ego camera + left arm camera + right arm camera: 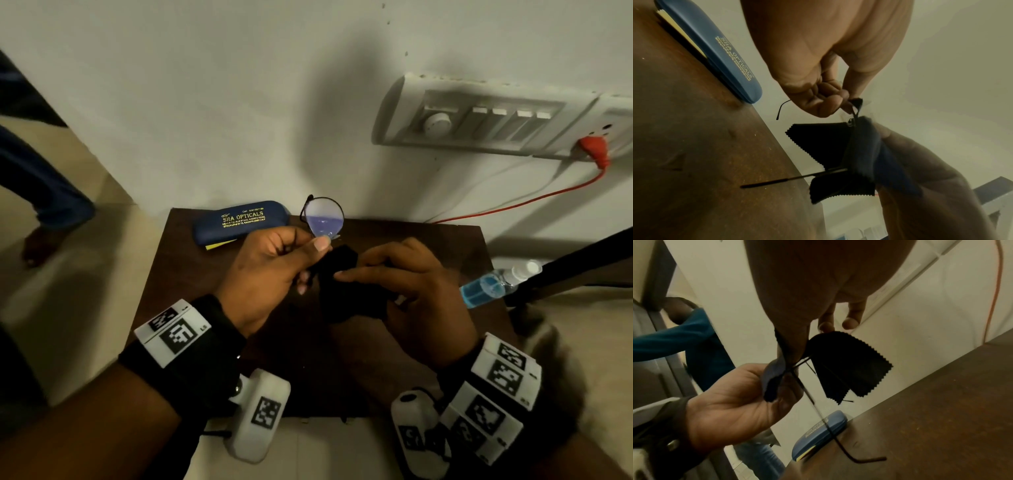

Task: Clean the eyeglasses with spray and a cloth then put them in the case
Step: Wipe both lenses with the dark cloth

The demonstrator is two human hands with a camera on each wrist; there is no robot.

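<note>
1. While the left hand (pixel 270 270) pinches the eyeglasses (pixel 322 216) by the frame near the bridge, one round lens stands clear above the fingers, probably so the glass itself takes no fingerprints.
2. The right hand (pixel 404 284) has its fingers curled round the black cloth (pixel 342 274), folded over the other lens; wrapping both faces would let one rub clean front and back together. The wiping step looks under way.
3. Both hands meet above the middle of the table (pixel 394 359), holding the glasses lifted off it with the temple arms open and hanging free.
4. The blue case (pixel 239 221) lies closed at the table's far left corner, out of the way until the packing step; a yellow slip shows beneath it.
5. The spray bottle (pixel 496 282) lies on its side at the right edge, apart from both hands.
</note>
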